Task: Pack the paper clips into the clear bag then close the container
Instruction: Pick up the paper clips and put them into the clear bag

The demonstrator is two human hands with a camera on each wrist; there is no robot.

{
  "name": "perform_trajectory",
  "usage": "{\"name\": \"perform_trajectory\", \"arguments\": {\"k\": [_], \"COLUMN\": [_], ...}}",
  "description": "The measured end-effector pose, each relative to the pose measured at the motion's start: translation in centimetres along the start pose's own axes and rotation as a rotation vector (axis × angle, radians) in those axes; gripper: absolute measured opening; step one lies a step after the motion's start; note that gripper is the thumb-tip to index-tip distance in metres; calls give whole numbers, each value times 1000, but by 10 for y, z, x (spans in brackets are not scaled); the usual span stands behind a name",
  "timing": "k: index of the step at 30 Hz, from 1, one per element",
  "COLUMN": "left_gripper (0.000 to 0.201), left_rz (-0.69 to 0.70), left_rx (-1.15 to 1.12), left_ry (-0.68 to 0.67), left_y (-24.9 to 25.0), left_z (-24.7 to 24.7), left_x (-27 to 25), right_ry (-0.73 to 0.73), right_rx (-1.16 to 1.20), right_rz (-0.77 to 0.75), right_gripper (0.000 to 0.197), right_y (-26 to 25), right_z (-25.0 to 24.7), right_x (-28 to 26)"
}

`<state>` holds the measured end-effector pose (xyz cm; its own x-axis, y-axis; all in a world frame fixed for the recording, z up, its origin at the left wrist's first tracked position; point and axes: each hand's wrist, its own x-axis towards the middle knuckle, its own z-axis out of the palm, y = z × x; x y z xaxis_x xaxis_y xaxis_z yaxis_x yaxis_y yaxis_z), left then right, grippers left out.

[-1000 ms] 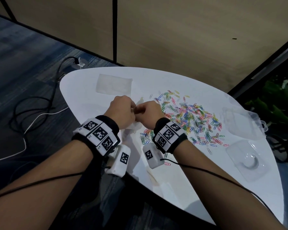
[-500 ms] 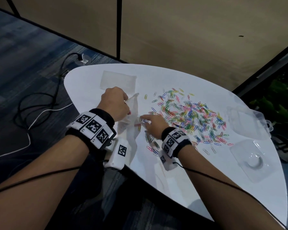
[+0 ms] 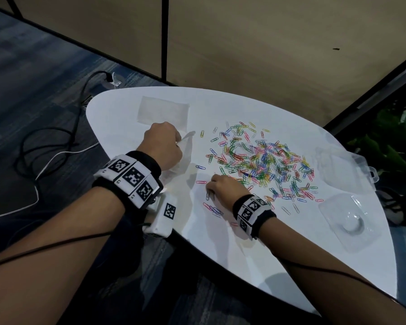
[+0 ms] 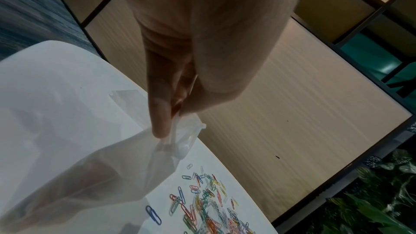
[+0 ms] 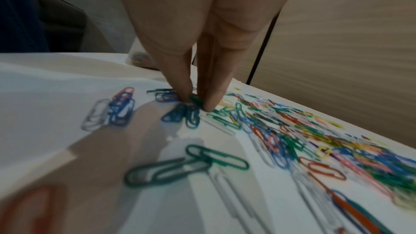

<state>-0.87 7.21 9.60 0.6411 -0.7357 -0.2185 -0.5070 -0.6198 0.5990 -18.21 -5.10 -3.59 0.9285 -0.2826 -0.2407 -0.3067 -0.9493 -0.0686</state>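
Many coloured paper clips [image 3: 263,160] lie scattered over the middle of the white table [image 3: 220,231]. My left hand [image 3: 177,143] pinches the mouth of a clear bag [image 3: 184,160], which hangs down to the table's left edge. In the left wrist view the fingertips [image 4: 161,131] squeeze the bag's [image 4: 101,166] top seam. My right hand [image 3: 210,191] is fingers-down at the near side of the pile. In the right wrist view its thumb and forefinger tips [image 5: 209,104] pinch a green clip [image 5: 195,100] on the table, among loose blue clips [image 5: 180,115].
A second clear bag [image 3: 163,111] lies flat at the far left of the table. A clear plastic box [image 3: 347,170] and a clear lid-like tray [image 3: 349,219] sit at the right edge. Cables [image 3: 45,146] run over the floor to the left.
My right hand has left the bag's mouth and dropped to the clips near the pile's front. My left hand has kept hold of the bag and shifted slightly left and back.
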Motion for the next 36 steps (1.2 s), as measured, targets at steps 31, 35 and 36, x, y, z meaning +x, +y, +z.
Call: {"name": "perform_trajectory", "arguments": {"k": [31, 35, 36], "left_gripper": [30, 29, 30], "left_rz": [-26, -25, -26], "left_rx": [-90, -102, -96], "left_ry": [126, 169, 168], "left_y": [-34, -40, -40], "left_z": [-24, -31, -31], "left_x": [13, 12, 11], "right_ry": [218, -79, -104], "right_rx": [809, 149, 46], "right_rz": [360, 9, -47], "right_gripper": [33, 55, 60], "right_y": [-17, -38, -43], "right_z": [-59, -18, -10], "right_x": [52, 59, 61]}}
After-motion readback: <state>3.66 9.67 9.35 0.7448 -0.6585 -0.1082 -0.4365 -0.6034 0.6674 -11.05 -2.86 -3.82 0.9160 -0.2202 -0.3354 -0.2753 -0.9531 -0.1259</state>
